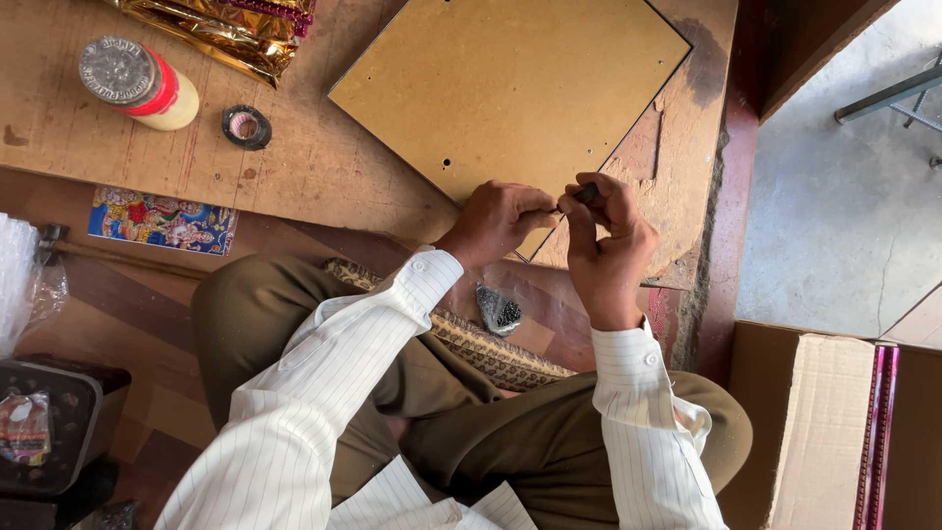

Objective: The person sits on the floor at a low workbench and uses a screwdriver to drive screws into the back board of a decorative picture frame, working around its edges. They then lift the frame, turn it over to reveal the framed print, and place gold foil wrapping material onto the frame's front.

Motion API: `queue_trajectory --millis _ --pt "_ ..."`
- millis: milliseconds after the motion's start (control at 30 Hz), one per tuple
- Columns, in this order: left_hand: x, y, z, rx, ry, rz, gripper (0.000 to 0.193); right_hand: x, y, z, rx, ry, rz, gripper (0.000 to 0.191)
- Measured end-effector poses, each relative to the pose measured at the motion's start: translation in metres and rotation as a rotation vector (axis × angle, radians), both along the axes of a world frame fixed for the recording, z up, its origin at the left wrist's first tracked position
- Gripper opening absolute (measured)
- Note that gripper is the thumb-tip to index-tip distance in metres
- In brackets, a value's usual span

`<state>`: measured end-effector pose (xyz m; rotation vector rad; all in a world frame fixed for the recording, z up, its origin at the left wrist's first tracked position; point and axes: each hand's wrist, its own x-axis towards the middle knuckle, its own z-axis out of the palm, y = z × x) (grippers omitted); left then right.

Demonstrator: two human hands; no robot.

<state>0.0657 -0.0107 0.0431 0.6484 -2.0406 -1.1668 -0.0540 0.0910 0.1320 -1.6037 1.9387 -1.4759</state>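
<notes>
My left hand (496, 220) and my right hand (606, 236) meet just over the near corner of a brown square board (510, 83) lying on a worn wooden bench. The right fingers pinch a small dark tool handle (586, 192). The left fingertips pinch something tiny at its tip, too small to tell. Below the hands, a small clear bag of dark little metal pieces (497, 310) rests near my knee. I sit cross-legged in olive trousers and a white striped shirt.
On the bench at the left stand a jar with a silver lid (137, 82), a small roll of dark tape (246, 127) and gold foil packets (231, 27). A colourful picture card (162, 220) lies lower left. A cardboard box (824, 422) sits at the right.
</notes>
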Motion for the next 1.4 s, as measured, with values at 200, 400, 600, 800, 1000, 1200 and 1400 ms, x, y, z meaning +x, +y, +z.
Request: queue_trajectory --millis 200,400,600,800,1000,1200,1400 --pt "-0.002 -0.001 -0.001 -0.043 -0.05 0.002 0.017 0.003 -0.008 -0.003 0.07 -0.014 -0.156 0.026" --pt "-0.002 -0.001 -0.001 -0.124 -0.129 -0.013 0.016 0.003 0.001 0.007 -0.052 0.094 0.046 0.027" --pt "-0.003 0.001 -0.002 -0.011 -0.075 0.026 0.019 0.002 0.001 0.011 -0.036 0.059 -0.004 0.022" --pt "-0.006 0.002 -0.007 -0.086 0.027 0.059 0.02 -0.004 0.0 0.011 -0.009 0.06 0.044 0.025" --pt "-0.005 0.004 -0.006 -0.059 0.002 0.062 0.018 -0.008 0.002 0.008 -0.053 -0.008 0.074 0.022" --pt "-0.005 0.006 -0.001 -0.005 -0.017 0.039 0.018 -0.001 0.003 0.001 -0.04 0.035 -0.119 0.023" --pt "-0.008 0.003 -0.001 0.088 -0.064 0.064 0.018 -0.003 0.001 0.008 -0.002 0.093 0.035 0.033"
